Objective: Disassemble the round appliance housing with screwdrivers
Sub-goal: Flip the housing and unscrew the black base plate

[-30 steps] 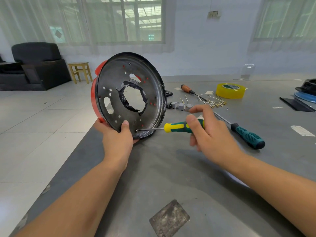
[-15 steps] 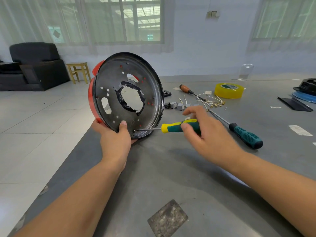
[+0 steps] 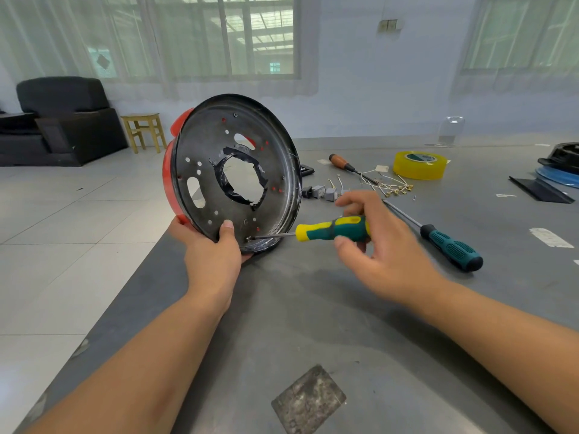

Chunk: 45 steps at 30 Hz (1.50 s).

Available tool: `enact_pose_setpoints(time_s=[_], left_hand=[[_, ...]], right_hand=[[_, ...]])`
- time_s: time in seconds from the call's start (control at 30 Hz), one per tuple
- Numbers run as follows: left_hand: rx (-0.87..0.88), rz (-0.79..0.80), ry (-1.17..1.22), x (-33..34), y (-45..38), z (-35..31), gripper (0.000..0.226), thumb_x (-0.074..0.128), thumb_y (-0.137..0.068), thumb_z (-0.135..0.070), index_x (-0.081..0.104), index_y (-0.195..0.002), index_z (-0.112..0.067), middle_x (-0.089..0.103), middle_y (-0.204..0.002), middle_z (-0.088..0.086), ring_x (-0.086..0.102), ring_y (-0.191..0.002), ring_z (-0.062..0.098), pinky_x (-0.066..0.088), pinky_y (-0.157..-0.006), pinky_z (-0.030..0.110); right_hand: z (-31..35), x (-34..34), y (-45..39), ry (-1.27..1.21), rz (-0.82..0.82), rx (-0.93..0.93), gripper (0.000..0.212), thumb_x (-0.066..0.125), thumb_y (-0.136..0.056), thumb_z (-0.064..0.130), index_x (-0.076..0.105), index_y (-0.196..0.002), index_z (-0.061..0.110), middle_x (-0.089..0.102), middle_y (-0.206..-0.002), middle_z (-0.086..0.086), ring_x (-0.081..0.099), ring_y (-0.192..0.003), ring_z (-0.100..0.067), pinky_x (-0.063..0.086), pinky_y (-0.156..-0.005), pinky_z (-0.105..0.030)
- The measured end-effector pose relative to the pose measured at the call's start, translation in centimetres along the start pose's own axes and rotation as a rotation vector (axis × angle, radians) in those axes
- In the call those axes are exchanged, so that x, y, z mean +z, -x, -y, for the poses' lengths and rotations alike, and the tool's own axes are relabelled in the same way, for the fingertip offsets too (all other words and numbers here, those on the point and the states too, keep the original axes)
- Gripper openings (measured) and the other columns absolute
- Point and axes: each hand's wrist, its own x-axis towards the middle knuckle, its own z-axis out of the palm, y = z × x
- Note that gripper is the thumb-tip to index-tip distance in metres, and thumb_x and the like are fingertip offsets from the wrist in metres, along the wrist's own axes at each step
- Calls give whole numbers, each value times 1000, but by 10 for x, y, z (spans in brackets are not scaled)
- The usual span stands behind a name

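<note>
The round appliance housing [image 3: 203,142], a black metal plate with a red rim and a ragged central hole, stands on edge at the table's left corner. My left hand [image 3: 213,255] grips its lower rim, thumb on the black face. My right hand [image 3: 376,245] holds the yellow-and-green screwdriver [image 3: 332,229] by its handle between thumb and fingertips. The shaft lies level and its tip sits on a screw [image 3: 249,238] near the plate's bottom edge.
On the grey table [image 3: 313,324] lie a second green-handled screwdriver [image 3: 451,249], an orange-handled one [image 3: 341,161], loose wires with terminals [image 3: 391,186], small grey parts [image 3: 326,192] and a yellow tape roll [image 3: 419,164]. Black and blue items [image 3: 557,170] sit far right. Tiled floor drops off left.
The fingers of my right hand have shifted round the screwdriver handle, which has rotated. The housing and my left hand stay almost where they were.
</note>
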Motion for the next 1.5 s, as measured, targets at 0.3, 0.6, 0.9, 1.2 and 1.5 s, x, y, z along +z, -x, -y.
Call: enact_pose_setpoints(time_s=[0.3,0.6,0.9,1.2,1.5], left_hand=[[-9,-15,9,0,0,0,57,63,-97,-24,28,-142,-32,54,-109,-29,66,-104,9,60,-95,55],[-27,-7,50,0,1,-4,51,62,-101,-18,30,-138,-31,56,-111,-29,66,-105,6,63,-90,53],[-53,0,109,1,4,-10,49,61,-103,-12,30,-138,-29,54,-116,-24,66,-103,4,67,-78,47],[-65,31,141,2,6,-11,51,62,-103,-12,31,-140,-29,57,-119,-22,68,-104,6,67,-75,44],[-66,91,155,4,7,-10,46,64,-103,-14,32,-129,-34,56,-122,-22,67,-112,13,67,-72,42]], right_hand=[[0,-1,-2,26,66,-172,26,71,-87,3,68,-107,19,57,-107,2,60,-96,-16,50,-82,-22],[-14,1,-4,-313,-28,277,36,78,-85,5,69,-98,37,68,-103,14,67,-99,-17,58,-90,-39],[-37,-15,-11,-658,32,498,45,62,-79,-22,75,-83,21,69,-99,-17,69,-76,-30,60,-69,-31],[-39,-19,-5,-31,361,304,36,76,-84,7,72,-101,38,69,-101,26,60,-96,7,43,-78,-5],[-18,3,-8,491,218,98,26,55,-93,45,69,-110,31,64,-109,9,56,-106,-16,40,-94,-35]])
